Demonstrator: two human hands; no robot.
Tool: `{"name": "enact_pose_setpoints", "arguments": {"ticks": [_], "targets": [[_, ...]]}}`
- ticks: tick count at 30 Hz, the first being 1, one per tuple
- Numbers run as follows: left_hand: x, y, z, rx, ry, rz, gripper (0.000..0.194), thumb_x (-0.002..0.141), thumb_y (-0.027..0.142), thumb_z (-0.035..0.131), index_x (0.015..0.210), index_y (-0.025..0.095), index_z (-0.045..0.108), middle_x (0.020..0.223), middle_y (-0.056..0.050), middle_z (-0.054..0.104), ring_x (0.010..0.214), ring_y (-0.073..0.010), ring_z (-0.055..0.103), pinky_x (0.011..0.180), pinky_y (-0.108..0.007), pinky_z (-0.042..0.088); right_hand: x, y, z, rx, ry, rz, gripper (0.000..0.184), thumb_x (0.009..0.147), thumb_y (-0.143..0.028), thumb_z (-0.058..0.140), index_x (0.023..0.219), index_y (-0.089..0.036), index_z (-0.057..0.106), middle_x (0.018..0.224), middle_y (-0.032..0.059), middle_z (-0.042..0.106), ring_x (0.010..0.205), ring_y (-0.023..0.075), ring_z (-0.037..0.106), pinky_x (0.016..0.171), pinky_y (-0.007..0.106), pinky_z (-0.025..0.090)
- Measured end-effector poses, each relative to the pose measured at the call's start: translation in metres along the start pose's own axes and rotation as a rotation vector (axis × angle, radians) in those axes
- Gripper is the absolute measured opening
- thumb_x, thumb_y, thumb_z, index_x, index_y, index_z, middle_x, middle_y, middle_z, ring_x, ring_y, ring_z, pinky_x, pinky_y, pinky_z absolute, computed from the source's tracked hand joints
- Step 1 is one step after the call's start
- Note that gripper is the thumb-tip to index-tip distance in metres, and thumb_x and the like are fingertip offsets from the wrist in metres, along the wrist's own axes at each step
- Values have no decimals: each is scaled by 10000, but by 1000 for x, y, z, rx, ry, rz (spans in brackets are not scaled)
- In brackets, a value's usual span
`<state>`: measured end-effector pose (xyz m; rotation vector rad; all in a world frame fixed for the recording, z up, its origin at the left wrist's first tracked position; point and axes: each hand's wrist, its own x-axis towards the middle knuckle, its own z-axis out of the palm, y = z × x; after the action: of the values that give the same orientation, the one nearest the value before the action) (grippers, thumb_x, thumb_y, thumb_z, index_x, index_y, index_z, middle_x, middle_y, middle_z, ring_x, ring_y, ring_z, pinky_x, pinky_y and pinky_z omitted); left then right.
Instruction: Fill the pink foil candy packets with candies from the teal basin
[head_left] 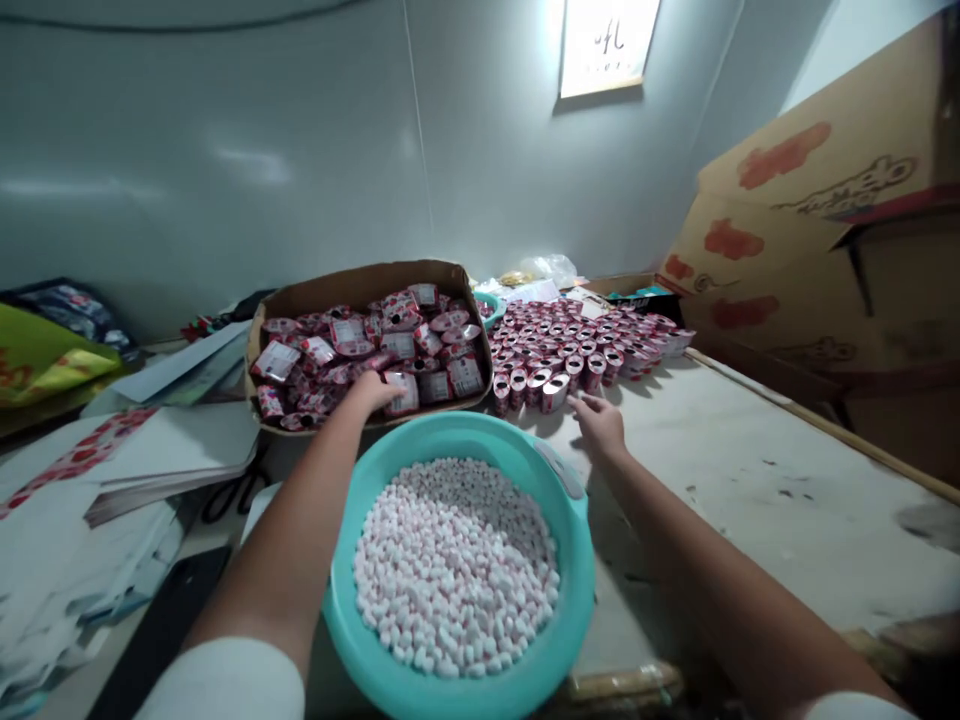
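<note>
My left hand reaches over the front edge of a cardboard box heaped with small pink-and-white printed containers. Its fingers close on one small printed container at the box's near side. To the right, my right hand is held low over the table with fingers partly spread and nothing between them. Just left of its fingertips stands an open-topped container, at the front of a dense group of similar upright containers. Between my arms sits a turquoise basin holding small white and pale pink candy-like pellets.
Stacks of flat printed sheets, scissors and a dark flat object lie on the left. A large cardboard carton rises at right beside the white tabletop. Plastic bags lie against the wall.
</note>
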<state>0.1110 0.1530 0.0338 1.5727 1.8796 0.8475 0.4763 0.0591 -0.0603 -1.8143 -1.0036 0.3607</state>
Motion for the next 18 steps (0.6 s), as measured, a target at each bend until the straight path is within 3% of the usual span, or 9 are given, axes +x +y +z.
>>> {"name": "enact_pose_setpoints", "arguments": {"ticks": [2, 4, 5, 7, 8, 10, 14, 16, 18], "targets": [[-19, 5, -16, -17, 24, 42, 363, 512, 204, 869, 792, 149, 645, 793, -60, 692, 986, -306, 670, 912, -398, 517, -28, -22, -9, 55, -54, -141, 490, 907, -387, 443, 1276, -104, 600, 1163, 158, 700, 1055, 254, 673, 875, 379, 560], [-48, 6, -27, -105, 58, 98, 497, 558, 301, 828, 989, 168, 620, 935, -43, 701, 990, -257, 670, 888, -373, 538, -55, -51, -17, 86, -177, -311, 393, 893, -406, 507, 1190, -210, 672, 1122, 71, 722, 1024, 213, 682, 909, 342, 547], [-66, 4, -29, -309, 70, 132, 549, 566, 304, 796, 1060, 169, 596, 967, -42, 699, 943, -237, 679, 849, -372, 557, -69, -66, -19, 79, -380, -523, 370, 903, -412, 517, 1178, -231, 686, 1120, 64, 723, 1026, 217, 681, 923, 359, 542], [-100, -1, -29, -597, -42, 189, 567, 580, 303, 747, 1111, 187, 581, 988, -33, 701, 884, -205, 685, 806, -357, 572, -94, -95, -14, -82, -862, -836, 456, 835, -481, 650, 1251, -295, 669, 1254, 45, 680, 1151, 255, 634, 1013, 408, 500], [-115, -4, -27, -675, -101, 198, 559, 572, 285, 736, 1103, 191, 590, 976, -31, 705, 862, -198, 684, 793, -344, 571, -106, -107, -7, -216, -1040, -863, 642, 736, -526, 751, 1325, -300, 628, 1345, 56, 631, 1210, 294, 598, 1039, 439, 485], [-132, -11, -20, -672, -194, 194, 529, 534, 258, 733, 1046, 178, 623, 916, -27, 708, 823, -195, 675, 762, -317, 562, -126, -123, 14, -456, -1266, -764, 1032, 550, -504, 885, 1478, -310, 476, 1524, 72, 466, 1307, 351, 521, 1068, 467, 472], [-128, -26, -12, -434, -278, 170, 542, 488, 268, 763, 1002, 147, 641, 847, -23, 695, 800, -216, 657, 723, -312, 535, -156, -124, 56, -693, -1373, -578, 1322, 340, -473, 957, 1526, -318, 395, 1654, 136, 178, 1371, 507, 387, 1029, 628, 452], [-120, -34, -12, -359, -298, 196, 543, 490, 291, 789, 987, 150, 622, 856, -22, 687, 813, -220, 653, 714, -307, 520, -166, -116, 63, -661, -1384, -600, 1402, 255, -478, 964, 1526, -328, 391, 1652, 142, 184, 1411, 543, 281, 1046, 664, 407], [-116, -40, -12, -308, -335, 240, 513, 514, 329, 813, 948, 154, 602, 885, -32, 680, 832, -221, 652, 698, -296, 509, -173, -106, 59, -538, -1388, -689, 1421, 201, -484, 964, 1506, -332, 423, 1603, 139, 320, 1415, 532, 276, 1055, 632, 409]]}}
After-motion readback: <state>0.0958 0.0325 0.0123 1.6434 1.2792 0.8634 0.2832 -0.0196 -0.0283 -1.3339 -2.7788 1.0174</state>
